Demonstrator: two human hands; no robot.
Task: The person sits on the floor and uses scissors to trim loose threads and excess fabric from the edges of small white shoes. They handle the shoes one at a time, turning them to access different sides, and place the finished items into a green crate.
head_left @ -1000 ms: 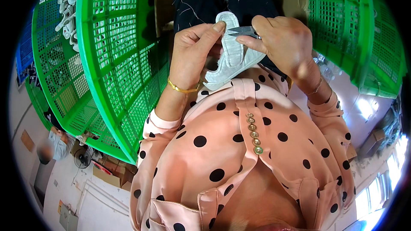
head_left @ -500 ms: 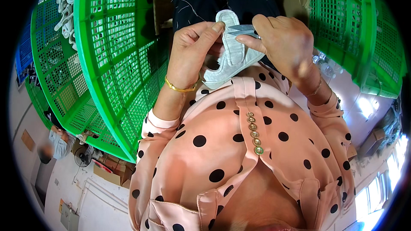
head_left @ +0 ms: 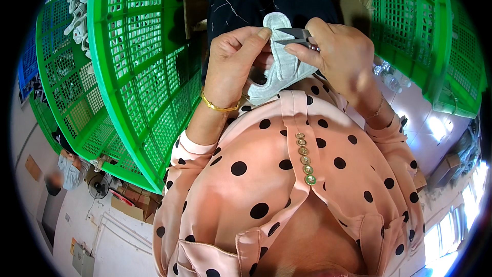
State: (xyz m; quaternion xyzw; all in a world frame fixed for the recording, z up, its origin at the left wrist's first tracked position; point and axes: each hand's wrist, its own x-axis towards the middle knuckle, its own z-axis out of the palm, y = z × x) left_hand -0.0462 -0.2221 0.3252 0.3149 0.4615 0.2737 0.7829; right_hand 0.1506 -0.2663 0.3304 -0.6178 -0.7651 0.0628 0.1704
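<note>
My left hand (head_left: 231, 64) pinches the edge of a pale grey, padded fabric piece (head_left: 287, 66) between thumb and fingers. The piece has a rounded strap with stitching along its edge and looks like a shoe upper. In my right hand (head_left: 342, 54) is a pair of small thread snips (head_left: 294, 32), their dark pointed blades parted and lying across the strap near its rounded end. The snips' handles are mostly hidden inside my fist. Below the strap, the wider part of the piece rests against my polka-dot shirt (head_left: 266, 164).
Tall green plastic crates (head_left: 146, 61) stand close on my left, with pale fabric pieces (head_left: 79, 10) stacked beyond. Another green crate (head_left: 410, 25) is on my right, near clear plastic bottles (head_left: 389, 78). Loose threads cling to my dark trousers (head_left: 241, 0). A person (head_left: 69, 169) is at far left.
The snips' blades have spread wider apart. The fabric piece and my left hand have shifted slightly to the right; both hands keep their holds.
</note>
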